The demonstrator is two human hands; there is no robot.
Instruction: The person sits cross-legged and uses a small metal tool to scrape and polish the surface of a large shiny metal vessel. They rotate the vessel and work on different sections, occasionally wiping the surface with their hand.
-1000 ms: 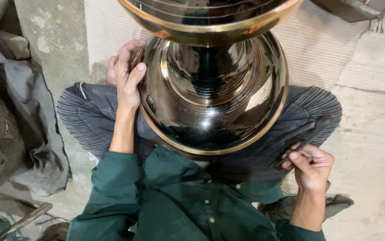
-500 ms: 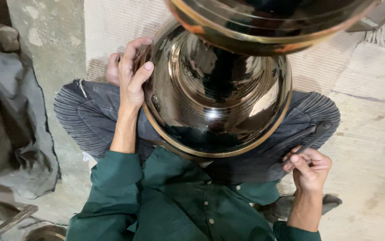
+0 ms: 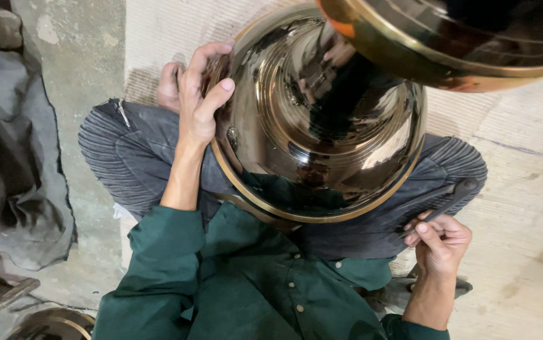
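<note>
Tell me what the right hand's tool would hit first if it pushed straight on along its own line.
The right hand points its dark tool up and to the right; past the tip lies only the trouser knee, then bare floor. Depth is unclear.
</note>
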